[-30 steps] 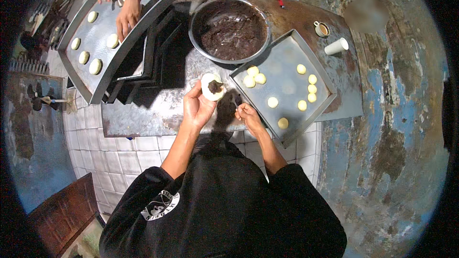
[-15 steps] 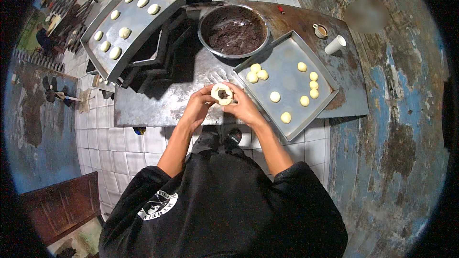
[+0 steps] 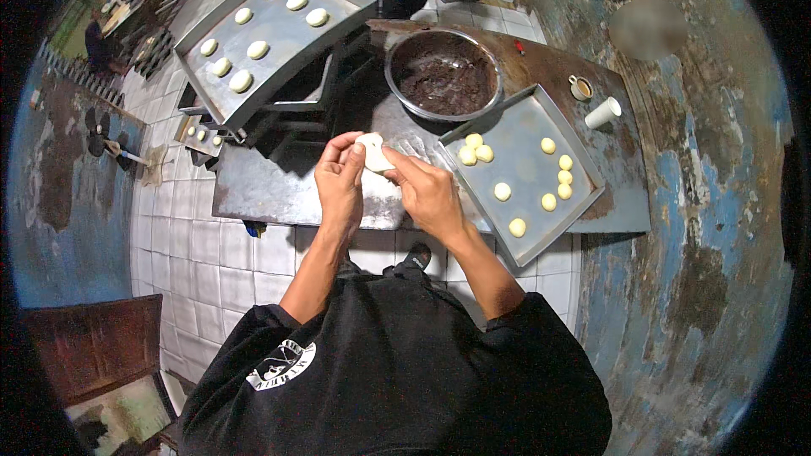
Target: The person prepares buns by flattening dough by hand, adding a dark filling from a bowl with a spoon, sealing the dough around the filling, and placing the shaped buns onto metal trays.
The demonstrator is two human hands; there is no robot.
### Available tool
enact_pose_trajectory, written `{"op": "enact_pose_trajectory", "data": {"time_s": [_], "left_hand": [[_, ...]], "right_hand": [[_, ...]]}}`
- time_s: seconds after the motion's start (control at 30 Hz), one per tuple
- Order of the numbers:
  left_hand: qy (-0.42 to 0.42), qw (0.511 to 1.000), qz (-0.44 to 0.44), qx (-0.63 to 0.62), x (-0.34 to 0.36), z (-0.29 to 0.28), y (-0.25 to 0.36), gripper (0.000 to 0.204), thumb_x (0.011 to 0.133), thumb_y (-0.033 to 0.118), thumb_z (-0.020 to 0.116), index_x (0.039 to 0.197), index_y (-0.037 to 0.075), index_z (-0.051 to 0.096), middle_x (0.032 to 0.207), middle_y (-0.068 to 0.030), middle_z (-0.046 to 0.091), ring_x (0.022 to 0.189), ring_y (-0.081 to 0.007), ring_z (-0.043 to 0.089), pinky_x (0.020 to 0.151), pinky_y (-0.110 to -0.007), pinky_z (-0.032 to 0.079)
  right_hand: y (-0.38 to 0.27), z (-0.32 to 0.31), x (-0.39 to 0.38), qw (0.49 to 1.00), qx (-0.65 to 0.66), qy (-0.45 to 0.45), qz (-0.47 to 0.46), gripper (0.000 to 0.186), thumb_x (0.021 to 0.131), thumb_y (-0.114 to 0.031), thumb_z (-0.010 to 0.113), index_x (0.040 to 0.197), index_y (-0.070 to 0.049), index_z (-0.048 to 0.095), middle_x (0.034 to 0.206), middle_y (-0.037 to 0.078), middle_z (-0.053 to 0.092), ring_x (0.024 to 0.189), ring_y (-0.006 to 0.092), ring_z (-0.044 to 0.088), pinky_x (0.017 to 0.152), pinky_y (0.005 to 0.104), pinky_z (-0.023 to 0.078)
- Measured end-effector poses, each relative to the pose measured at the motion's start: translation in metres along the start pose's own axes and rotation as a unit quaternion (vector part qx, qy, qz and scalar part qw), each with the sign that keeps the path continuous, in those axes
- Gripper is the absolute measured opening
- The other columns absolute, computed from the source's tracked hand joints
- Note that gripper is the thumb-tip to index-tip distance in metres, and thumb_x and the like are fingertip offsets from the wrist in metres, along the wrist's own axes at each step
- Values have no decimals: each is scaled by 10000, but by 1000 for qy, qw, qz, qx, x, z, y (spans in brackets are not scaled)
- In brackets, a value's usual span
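Both hands meet over the metal tabletop (image 3: 279, 194), w/ a pale dough piece (image 3: 372, 152) pinched between them. Left hand (image 3: 340, 181) cups it from the side, fingers curled round; right hand (image 3: 427, 190) closes on it from the other side w/ thumb and fingertips. Both are closed on the dough, neither spread wide. No dark filling shows on the piece from this angle, so it looks folded shut or nearly so; can't tell if the seam is sealed.

Just right of the right hand: a grey tray (image 3: 583, 177) w/ approx. nine small pale dough balls (image 3: 502, 191); much of its floor is bare. Beyond the hands, a round metal bowl (image 3: 404, 76) of dark brown filling (image 3: 443, 76), still well stocked. Up-left of the left hand, a second tray (image 3: 279, 42) on a rack carries seven larger rounds (image 3: 241, 80).

Judgement: mid-batch. Some pieces look done, this one is at the closing stage, and plenty of balls and filling remain.
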State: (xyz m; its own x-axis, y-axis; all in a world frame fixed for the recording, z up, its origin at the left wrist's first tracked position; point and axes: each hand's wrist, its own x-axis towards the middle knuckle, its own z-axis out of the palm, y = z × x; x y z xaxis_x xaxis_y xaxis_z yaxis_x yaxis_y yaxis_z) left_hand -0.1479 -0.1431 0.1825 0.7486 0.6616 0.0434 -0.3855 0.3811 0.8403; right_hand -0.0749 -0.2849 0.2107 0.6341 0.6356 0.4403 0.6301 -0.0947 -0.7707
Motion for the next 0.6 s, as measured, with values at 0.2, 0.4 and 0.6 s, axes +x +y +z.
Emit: {"op": "enact_pose_trajectory", "data": {"time_s": [0.2, 0.4, 0.6], "left_hand": [[-176, 981, 66, -51, -3, -26, 59, 366, 1044, 254, 525, 1249, -32, 627, 1297, -242, 642, 1191, -268, 628, 1041, -394, 488], [-64, 987, -3, -145, 9, -66, 92, 406, 950, 42, 631, 1336, -25, 526, 1227, -212, 669, 1154, -286, 653, 1033, -404, 512], [-33, 982, 9, -183, 24, -94, 102, 191, 1014, 174, 633, 1107, 8, 644, 1255, -214, 667, 1188, -296, 641, 1033, -419, 516]], "right_hand": [[-29, 40, 42, 990, 135, 10, 45, 236, 813, -144, 842, 967, -51, 691, 850, 46, 654, 766, 197, 651, 686, 324, 499], [-62, 107, 54, 968, 226, 28, 105, 257, 818, -89, 831, 1043, -17, 729, 921, 50, 714, 809, 118, 657, 727, 253, 522], [-96, 132, 58, 995, 75, 65, 28, 210, 811, -94, 824, 1007, -32, 779, 965, 85, 697, 785, 179, 681, 714, 301, 546]]}}
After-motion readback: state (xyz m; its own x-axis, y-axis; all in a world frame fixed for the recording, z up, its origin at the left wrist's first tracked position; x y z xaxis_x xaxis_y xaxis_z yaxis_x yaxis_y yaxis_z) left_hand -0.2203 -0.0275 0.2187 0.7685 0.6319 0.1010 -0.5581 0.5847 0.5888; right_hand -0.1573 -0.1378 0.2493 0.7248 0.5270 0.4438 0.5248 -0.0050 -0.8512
